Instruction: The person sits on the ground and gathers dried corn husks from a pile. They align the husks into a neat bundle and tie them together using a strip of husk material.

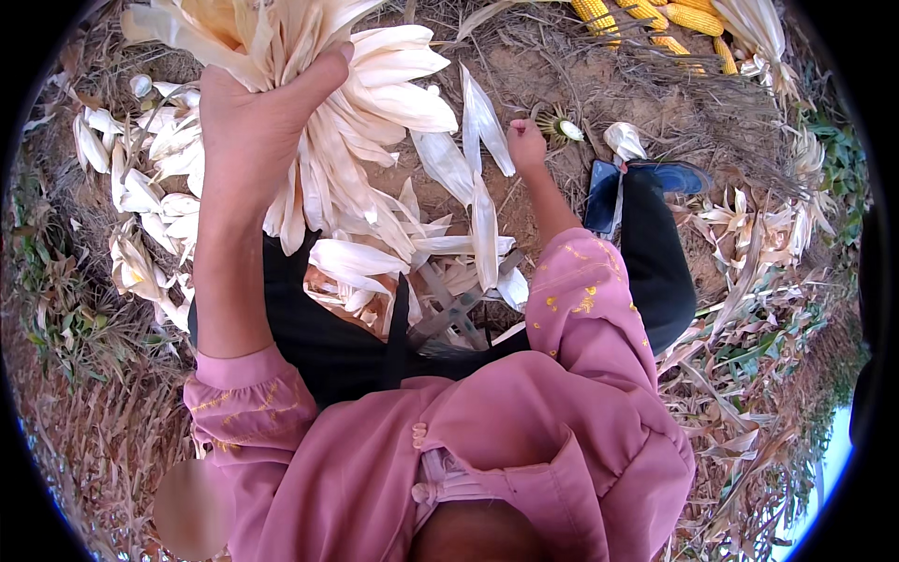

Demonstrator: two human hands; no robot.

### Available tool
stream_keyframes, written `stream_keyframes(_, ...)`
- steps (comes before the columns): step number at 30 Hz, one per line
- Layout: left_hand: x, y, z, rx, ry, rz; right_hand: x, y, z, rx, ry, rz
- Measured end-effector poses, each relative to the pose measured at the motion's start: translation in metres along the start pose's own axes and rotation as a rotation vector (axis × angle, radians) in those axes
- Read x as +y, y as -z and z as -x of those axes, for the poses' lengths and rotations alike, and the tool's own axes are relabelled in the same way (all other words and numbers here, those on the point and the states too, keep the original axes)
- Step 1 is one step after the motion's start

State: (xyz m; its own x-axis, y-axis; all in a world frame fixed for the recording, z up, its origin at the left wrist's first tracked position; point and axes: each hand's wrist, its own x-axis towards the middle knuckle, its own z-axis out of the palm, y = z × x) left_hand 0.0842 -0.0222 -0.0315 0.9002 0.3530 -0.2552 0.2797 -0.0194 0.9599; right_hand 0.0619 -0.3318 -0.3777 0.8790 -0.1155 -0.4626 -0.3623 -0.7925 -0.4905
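Note:
My left hand (263, 126), at the upper left, is closed around a big bunch of pale dry corn husks (351, 133) that fans out above and below the fist. The top of the bunch runs out of the frame. My right hand (527, 146) is farther right, low over the soil, with its fingers curled. Right beside those fingertips is a husk stub (562, 126) with a pale cut end. Whether the fingers grip this stub is not clear. More loose husks (484, 225) lie between my legs, over part of a strapped seat or frame (449, 316).
Husked yellow corn cobs (692, 19) lie at the upper right. White husks (168, 140) are heaped on the left. By my right foot's blue shoe (671, 177) lies a white husk piece (624, 140). Dry stalks and leaves (737, 407) cover the ground at right.

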Motion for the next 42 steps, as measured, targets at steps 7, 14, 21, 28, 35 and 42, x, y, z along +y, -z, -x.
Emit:
stream_keyframes(7, -0.005, 0.001, 0.006, -0.036, -0.004, -0.085, -0.016, -0.014, 0.009, -0.269, -0.04, 0.245)
stream_keyframes(14, -0.006, 0.002, 0.002, -0.131, 0.023, -0.078, -0.062, 0.029, 0.042, -0.427, -0.253, -0.748)
stream_keyframes(21, -0.005, 0.0, 0.006, -0.266, 0.076, -0.006, -0.155, 0.103, 0.07, -0.175, -0.132, -1.196)
stream_keyframes(28, 0.005, 0.01, 0.008, -0.215, 0.071, 0.017, -0.185, 0.13, 0.087, -0.111, 0.022, -1.125)
stream_keyframes(35, -0.001, 0.035, 0.001, -0.07, -0.057, -0.004, -0.148, 0.101, 0.091, -0.606, 0.126, -0.682)
stream_keyframes(42, 0.021, 0.014, 0.015, 0.095, -0.19, -0.071, -0.029, 0.023, 0.122, -0.399, 0.087, 0.452)
